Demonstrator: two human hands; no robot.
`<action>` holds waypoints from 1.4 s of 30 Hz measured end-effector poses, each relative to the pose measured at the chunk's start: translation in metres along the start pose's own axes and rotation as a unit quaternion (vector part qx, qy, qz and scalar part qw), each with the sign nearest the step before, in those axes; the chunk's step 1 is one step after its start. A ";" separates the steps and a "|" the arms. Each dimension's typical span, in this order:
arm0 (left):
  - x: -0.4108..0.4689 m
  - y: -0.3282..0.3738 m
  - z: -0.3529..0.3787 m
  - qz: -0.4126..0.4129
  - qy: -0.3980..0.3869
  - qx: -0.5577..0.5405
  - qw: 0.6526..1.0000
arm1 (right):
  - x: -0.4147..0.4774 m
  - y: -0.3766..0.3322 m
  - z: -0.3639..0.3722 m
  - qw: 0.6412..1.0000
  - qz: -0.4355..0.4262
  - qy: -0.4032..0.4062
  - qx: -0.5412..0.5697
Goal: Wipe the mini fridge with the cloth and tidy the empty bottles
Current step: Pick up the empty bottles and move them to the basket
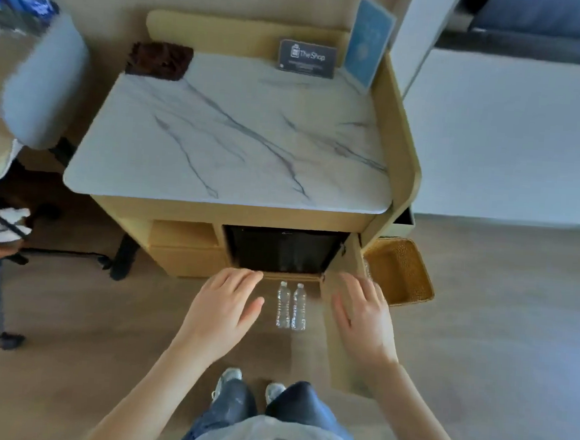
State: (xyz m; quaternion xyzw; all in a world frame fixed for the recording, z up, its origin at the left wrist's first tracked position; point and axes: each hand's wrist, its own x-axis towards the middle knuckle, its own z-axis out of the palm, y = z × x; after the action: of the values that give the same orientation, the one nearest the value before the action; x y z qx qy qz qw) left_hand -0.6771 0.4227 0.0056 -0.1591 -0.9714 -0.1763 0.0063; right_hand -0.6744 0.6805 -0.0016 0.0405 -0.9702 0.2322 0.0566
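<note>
Marble cabinet top (235, 140) | head view: mini fridge (281, 250) in bay below front edge; brown cloth (159, 60), likely soft, back-left corner; bottles (283, 305) on floor, probably light, crushable, so grip mid-body | your left hand (222, 304) and right hand (364, 314) spread, holding nothing

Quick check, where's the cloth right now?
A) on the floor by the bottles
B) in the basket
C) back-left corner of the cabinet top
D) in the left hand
C: the cloth lies at the back-left corner of the top; the left hand and right hand hold nothing.
</note>
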 end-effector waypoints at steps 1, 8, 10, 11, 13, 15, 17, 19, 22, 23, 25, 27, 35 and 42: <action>0.007 -0.004 -0.001 0.028 -0.011 -0.003 1.000 | -0.005 -0.003 0.001 1.000 0.020 0.018 -0.015; 0.038 -0.036 0.020 0.134 -0.067 -0.035 0.988 | -0.026 -0.003 0.041 0.994 0.088 0.044 -0.051; 0.045 -0.048 0.043 0.123 -0.094 -0.042 0.987 | -0.026 0.009 0.061 0.992 0.113 0.020 -0.056; 0.049 -0.054 0.057 0.117 -0.108 -0.044 0.986 | -0.024 0.017 0.072 0.991 0.122 0.007 -0.059; 0.058 -0.066 0.089 0.106 -0.133 -0.048 0.984 | -0.021 0.031 0.099 0.989 0.134 -0.013 -0.055; 0.070 -0.074 0.129 0.104 -0.139 -0.043 0.984 | -0.017 0.049 0.132 0.989 0.138 -0.033 -0.040; 0.084 -0.081 0.178 0.093 -0.149 -0.036 0.984 | -0.011 0.073 0.172 0.989 0.134 -0.043 -0.033; 0.097 -0.091 0.235 0.069 -0.160 -0.037 0.984 | -0.004 0.101 0.217 0.989 0.136 -0.053 -0.028; 0.120 -0.108 0.322 -0.003 -0.186 -0.071 0.980 | 0.005 0.148 0.294 0.986 0.156 -0.060 -0.012; 0.126 -0.114 0.351 -0.026 -0.192 -0.082 0.978 | 0.008 0.164 0.321 0.984 0.166 -0.063 -0.003; 0.136 -0.127 0.410 -0.060 -0.191 -0.090 0.976 | 0.017 0.197 0.376 0.983 0.175 -0.055 0.003; 0.140 -0.142 0.466 -0.094 -0.195 -0.088 0.972 | 0.022 0.230 0.433 0.984 0.171 -0.037 -0.008; 0.122 -0.182 0.678 -0.264 -0.239 -0.191 0.915 | 0.017 0.332 0.629 0.983 0.167 -0.070 -0.005; 0.123 -0.212 0.805 -0.399 -0.233 -0.242 0.853 | 0.014 0.386 0.739 0.960 0.223 -0.166 -0.026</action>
State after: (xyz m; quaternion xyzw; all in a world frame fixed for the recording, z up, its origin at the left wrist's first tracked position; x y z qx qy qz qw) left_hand -0.8241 0.5495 -0.8136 0.2096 -0.8511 -0.3509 -0.3294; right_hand -0.7956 0.6862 -0.8267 -0.1406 -0.9559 0.2040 -0.1578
